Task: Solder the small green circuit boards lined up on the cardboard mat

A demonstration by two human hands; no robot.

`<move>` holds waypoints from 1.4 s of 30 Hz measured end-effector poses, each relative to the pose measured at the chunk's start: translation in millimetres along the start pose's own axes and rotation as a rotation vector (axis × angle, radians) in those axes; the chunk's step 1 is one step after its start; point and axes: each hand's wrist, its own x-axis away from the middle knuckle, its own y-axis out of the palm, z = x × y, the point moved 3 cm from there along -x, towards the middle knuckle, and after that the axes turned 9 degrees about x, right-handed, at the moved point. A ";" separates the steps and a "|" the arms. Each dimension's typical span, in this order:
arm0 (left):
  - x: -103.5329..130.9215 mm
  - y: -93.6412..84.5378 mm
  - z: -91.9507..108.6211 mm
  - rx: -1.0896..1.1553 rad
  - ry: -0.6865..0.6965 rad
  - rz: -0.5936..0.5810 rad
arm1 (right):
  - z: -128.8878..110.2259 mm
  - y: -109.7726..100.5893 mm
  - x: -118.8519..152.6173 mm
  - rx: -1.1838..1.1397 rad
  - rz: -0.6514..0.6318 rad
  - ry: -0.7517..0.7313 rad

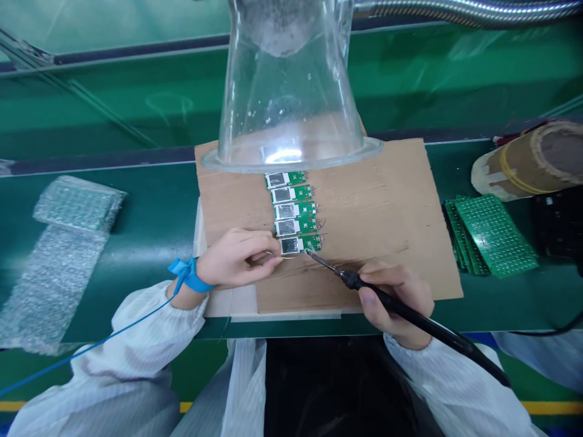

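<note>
My right hand grips a black soldering iron, its tip touching or just above the nearest circuit board. A wisp of smoke seems to rise at that tip. My left hand, with a blue wrist strap, pinches a thin solder wire that runs toward the iron's tip. Several small green boards with grey display squares lie in a column on the cardboard sheet. Thin leads stick out from their right ends.
A clear fume hood hangs low over the far boards. Bubble-wrapped boards lie at left. On the right are a stack of green panels, a cardboard tube and a dark object. A metal hose crosses above.
</note>
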 end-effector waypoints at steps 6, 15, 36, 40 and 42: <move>3.2 -3.2 -1.6 -0.020 -0.008 0.048 | 3.1 -1.0 0.3 -0.047 -0.003 0.060; 0.5 3.9 -0.3 -0.052 0.007 -0.024 | -2.4 3.0 -6.2 0.087 -0.040 -0.036; 0.7 -2.8 1.9 -0.104 -0.005 0.042 | 13.1 -1.2 11.3 -0.187 0.081 0.154; 3.1 -4.1 0.7 -0.072 -0.047 0.027 | 12.5 -8.8 5.3 -0.194 0.120 0.230; 3.9 -1.9 1.4 -0.051 -0.044 0.008 | 9.7 -12.6 -6.0 -0.177 0.119 0.262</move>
